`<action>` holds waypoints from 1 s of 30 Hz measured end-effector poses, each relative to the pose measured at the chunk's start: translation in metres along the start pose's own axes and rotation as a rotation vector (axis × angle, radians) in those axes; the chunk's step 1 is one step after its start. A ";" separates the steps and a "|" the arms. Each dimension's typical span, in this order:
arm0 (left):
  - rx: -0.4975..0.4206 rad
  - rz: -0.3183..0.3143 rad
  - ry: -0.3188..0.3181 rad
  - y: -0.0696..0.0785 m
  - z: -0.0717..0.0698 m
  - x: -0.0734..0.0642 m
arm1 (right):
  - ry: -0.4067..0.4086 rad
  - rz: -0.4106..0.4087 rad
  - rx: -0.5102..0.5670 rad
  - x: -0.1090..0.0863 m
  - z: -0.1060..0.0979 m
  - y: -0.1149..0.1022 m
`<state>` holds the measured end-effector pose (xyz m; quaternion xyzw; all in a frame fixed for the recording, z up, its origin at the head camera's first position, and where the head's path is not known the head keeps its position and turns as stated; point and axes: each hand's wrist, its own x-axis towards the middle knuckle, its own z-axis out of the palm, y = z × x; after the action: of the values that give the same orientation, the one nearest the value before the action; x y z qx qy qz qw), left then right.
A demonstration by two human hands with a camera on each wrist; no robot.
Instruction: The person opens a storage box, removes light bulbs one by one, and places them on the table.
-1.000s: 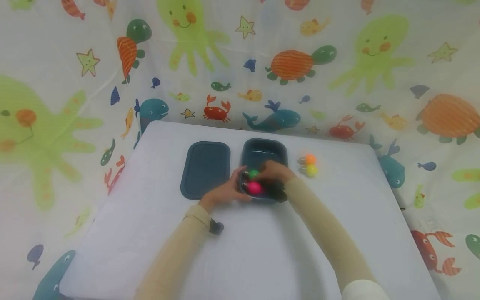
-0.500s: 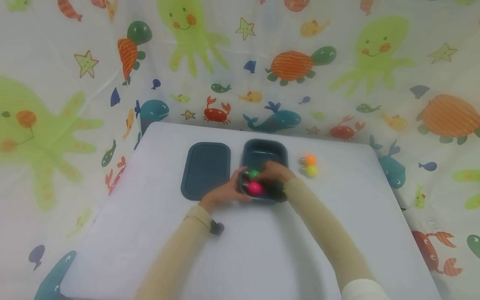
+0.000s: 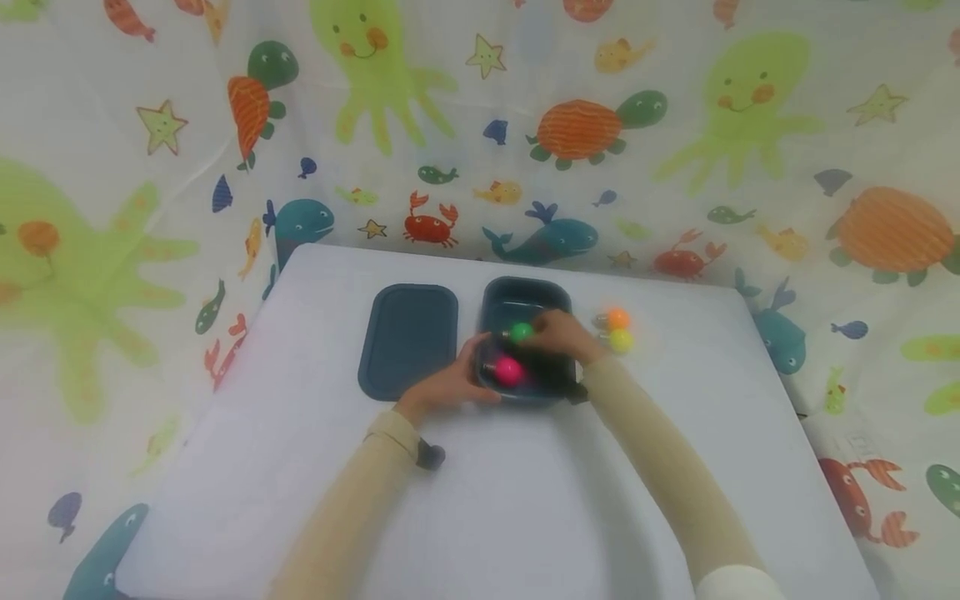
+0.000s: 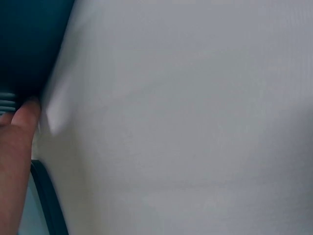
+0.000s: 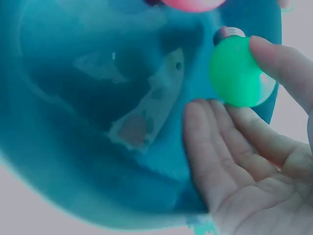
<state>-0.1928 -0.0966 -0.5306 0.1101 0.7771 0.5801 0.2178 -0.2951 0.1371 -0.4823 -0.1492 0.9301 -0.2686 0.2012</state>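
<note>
My right hand [image 3: 564, 335] pinches a green light bulb [image 3: 521, 332] between thumb and fingers, over a dark teal plastic box [image 3: 527, 287]. In the right wrist view, the green bulb [image 5: 237, 71] has its metal screw base pointing up and away from the palm. A pink light bulb [image 3: 508, 372] lies inside the box, near the front left corner. Only its lower edge shows in the right wrist view. At that same corner my left hand [image 3: 448, 386] holds the box, with the thumb along the near side. Its other fingers are partly hidden.
The flat teal lid [image 3: 411, 342] lies left of the box on the white table [image 3: 480, 517]. Right of the box, an orange bulb [image 3: 618, 318] and a yellow bulb [image 3: 620, 340] lie side by side. A printed sea-animal curtain [image 3: 420, 92] hangs behind.
My right hand has moved up and to the right with the green bulb, away from the pink one. The left hand has stayed at the box's corner.
</note>
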 end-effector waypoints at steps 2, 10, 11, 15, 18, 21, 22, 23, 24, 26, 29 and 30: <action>-0.012 -0.004 0.002 0.000 0.000 0.000 | 0.051 -0.011 0.018 -0.004 -0.005 0.003; -0.042 0.000 0.002 -0.003 -0.001 0.002 | 0.205 -0.058 0.261 -0.031 -0.021 0.019; -0.036 0.001 0.004 -0.003 -0.001 0.002 | 0.216 -0.080 0.311 -0.034 -0.022 0.023; -0.016 -0.002 0.006 -0.002 0.000 0.001 | 0.267 -0.162 0.509 -0.046 -0.021 0.040; -0.018 -0.002 -0.001 -0.002 0.000 0.001 | 0.311 -0.197 0.622 -0.057 -0.020 0.049; -0.029 -0.002 -0.009 -0.002 0.000 0.002 | 0.340 -0.213 0.699 -0.069 -0.020 0.056; -0.034 -0.002 -0.011 -0.003 0.000 0.002 | 0.348 -0.203 0.714 -0.072 -0.019 0.058; -0.036 -0.001 -0.013 -0.003 -0.001 0.002 | 0.355 -0.191 0.721 -0.076 -0.019 0.060; -0.044 -0.006 -0.016 -0.003 -0.001 0.002 | 0.362 -0.171 0.719 -0.079 -0.018 0.063; -0.055 -0.010 -0.023 -0.002 -0.001 0.003 | 0.384 -0.127 0.695 -0.084 -0.017 0.068; -0.063 -0.022 -0.034 0.000 -0.001 0.002 | 0.385 -0.080 0.677 -0.089 -0.015 0.077; -0.063 -0.026 -0.037 0.000 -0.001 0.002 | 0.381 -0.070 0.678 -0.090 -0.014 0.080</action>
<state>-0.1955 -0.0966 -0.5308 0.1037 0.7558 0.5991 0.2432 -0.2363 0.2434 -0.4894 -0.0534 0.8035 -0.5904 0.0533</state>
